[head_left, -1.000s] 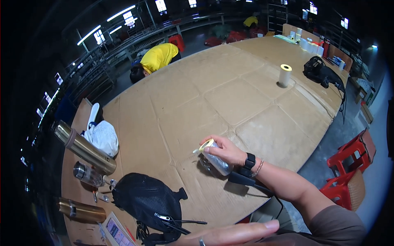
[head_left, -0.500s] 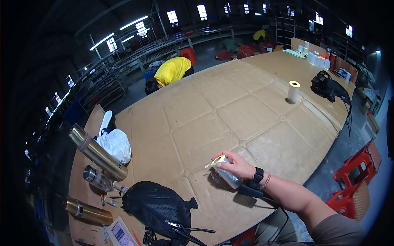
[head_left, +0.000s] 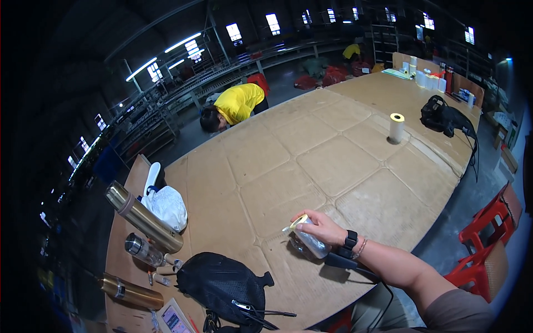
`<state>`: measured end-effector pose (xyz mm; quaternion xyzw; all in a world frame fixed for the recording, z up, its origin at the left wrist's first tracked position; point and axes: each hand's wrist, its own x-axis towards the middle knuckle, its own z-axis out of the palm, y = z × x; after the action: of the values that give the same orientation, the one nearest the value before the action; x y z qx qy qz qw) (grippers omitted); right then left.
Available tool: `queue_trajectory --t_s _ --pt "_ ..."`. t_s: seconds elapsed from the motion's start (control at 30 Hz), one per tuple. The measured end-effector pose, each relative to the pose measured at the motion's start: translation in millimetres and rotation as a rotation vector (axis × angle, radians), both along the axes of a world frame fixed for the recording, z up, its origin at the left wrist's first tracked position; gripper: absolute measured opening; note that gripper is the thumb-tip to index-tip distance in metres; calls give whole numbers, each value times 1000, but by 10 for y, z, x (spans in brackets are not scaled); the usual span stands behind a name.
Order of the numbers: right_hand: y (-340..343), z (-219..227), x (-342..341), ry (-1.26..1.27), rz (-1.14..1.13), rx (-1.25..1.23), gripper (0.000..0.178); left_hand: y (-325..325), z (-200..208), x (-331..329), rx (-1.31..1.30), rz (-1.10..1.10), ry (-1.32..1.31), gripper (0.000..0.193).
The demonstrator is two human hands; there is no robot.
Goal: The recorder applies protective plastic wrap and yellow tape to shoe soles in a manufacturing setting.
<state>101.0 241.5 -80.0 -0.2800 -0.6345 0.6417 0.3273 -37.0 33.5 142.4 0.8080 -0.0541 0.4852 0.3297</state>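
Observation:
My right hand (head_left: 322,228) is closed round a roll (head_left: 309,242) with a pale yellow ring at its end, partly in crinkled clear plastic. The roll leans at a slant over the brown cardboard-covered table (head_left: 277,188), near its front edge. Whether it touches the table, I cannot tell. A small pale strip pokes out by its upper end. Below my wrist lies a black elongated object (head_left: 340,261) with a cord running off toward me. A similar white roll (head_left: 396,129) with a yellow ring stands upright farther off to the right. My left hand is out of view.
On the left are a black bag (head_left: 222,288), gold flasks (head_left: 145,219), a clear bottle (head_left: 143,250), a white bag (head_left: 167,208) and a phone (head_left: 175,319). Far right hold more rolls (head_left: 427,81) and a black bag (head_left: 441,115). Red stools (head_left: 480,261) stand right. A person in yellow (head_left: 240,103) bends beyond the table.
The view has shifted slightly, so the left-side things sit farther right. My right hand keeps its hold on the roll. The person in yellow has moved their head slightly.

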Motion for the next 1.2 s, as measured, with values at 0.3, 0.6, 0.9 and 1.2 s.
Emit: queue_trajectory --t_s 0.3,0.6,0.9,1.2 --pt "87 78 26 268 -46 -153 38 491 -299 -104 -612 959 -209 42" --pt "-58 204 -10 468 151 -356 39 1300 -1725 -421 -1295 873 35 56" --pt "-77 154 -32 450 126 -372 34 1292 -1860 -374 -1346 793 12 32" --pt "7 268 83 443 93 -331 36 1338 -1857 -422 -1332 771 -156 39"
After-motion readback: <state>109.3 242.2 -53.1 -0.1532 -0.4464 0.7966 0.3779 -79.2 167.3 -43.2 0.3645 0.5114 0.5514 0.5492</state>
